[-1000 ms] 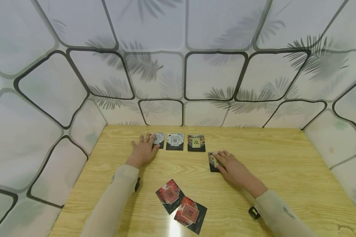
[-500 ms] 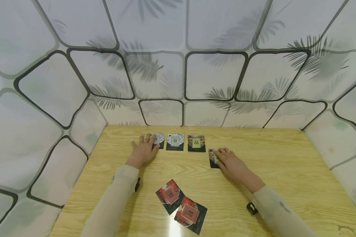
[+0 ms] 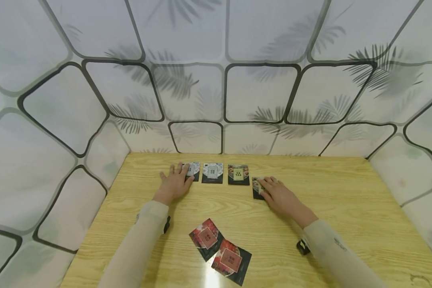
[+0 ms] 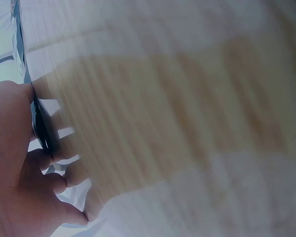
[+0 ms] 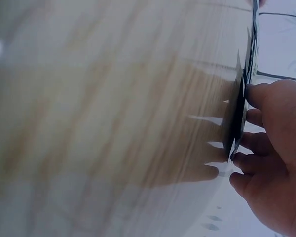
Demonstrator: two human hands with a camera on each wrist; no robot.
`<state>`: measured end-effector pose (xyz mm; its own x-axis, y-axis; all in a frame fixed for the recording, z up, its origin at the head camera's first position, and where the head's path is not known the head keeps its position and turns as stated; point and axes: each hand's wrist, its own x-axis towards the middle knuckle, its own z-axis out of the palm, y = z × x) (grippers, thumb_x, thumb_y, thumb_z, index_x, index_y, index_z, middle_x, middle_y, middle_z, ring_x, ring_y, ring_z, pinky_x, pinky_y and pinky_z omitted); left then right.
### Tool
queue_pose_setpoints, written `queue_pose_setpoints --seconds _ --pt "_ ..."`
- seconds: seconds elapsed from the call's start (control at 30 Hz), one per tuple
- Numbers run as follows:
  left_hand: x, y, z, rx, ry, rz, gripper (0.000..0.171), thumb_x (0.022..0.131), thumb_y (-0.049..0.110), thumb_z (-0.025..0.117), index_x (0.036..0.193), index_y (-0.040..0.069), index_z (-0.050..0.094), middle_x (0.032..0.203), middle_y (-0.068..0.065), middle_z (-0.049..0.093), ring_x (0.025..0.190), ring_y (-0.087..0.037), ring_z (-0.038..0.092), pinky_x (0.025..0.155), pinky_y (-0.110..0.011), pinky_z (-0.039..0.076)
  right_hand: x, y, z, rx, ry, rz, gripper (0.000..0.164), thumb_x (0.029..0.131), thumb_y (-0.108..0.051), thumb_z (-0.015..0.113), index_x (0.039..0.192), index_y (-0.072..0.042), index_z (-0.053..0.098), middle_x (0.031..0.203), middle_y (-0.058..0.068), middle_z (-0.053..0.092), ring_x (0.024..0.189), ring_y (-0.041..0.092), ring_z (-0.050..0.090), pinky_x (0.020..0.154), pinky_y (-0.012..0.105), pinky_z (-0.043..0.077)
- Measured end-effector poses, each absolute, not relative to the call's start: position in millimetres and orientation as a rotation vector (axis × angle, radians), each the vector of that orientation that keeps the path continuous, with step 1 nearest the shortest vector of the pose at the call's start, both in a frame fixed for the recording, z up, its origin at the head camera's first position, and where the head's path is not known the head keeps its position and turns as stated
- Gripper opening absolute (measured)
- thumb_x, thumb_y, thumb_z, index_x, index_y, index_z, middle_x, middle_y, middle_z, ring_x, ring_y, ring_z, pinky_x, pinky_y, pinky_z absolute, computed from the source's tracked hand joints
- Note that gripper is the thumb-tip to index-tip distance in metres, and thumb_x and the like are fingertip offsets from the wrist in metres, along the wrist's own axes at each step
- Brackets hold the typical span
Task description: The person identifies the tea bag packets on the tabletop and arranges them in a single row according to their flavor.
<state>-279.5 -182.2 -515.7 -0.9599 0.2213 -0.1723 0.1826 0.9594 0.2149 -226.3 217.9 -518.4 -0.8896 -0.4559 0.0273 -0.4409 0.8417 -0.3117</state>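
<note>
In the head view my left hand (image 3: 173,185) lies with spread fingers on the left edge of a black-and-white flat square packet (image 3: 192,172), at the left end of a row. Beside it lie a matching white-labelled packet (image 3: 212,173) and one with a yellow-green label (image 3: 238,175). My right hand (image 3: 281,199) rests its fingertips on a dark packet (image 3: 257,191), to the right of the row and slightly nearer me; the hand covers its right part. Each wrist view shows fingers over a thin packet edge (image 4: 43,128) near the tabletop.
Two red-labelled packets (image 3: 206,239) lie askew at the front middle, overlapping at a corner. The wooden table (image 3: 331,180) meets a patterned fabric wall (image 3: 259,92) at the back and sides. A small black device sits at each wrist.
My right hand has slid the dark packet away from me, closer to level with the row. The left hand and the other packets have stayed in place.
</note>
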Motion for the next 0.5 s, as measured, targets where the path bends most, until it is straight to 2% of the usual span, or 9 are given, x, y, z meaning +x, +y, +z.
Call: queue_pose_setpoints --seconds 0.5 --pt "-278.9 -182.4 -514.4 0.298 2.916 0.297 0.070 0.114 0.053 0.030 0.171 0.015 0.016 0.176 -0.020 0.013 0.161 -0.052 0.010 0.118 -0.086 0.012 -241.1 216.5 -518.9 -0.696 2.963 -0.442 0.053 0.113 -0.023 0.049 0.159 0.003 0.042 0.162 0.033 0.040 0.152 0.055 0.033 0.124 0.069 0.028"
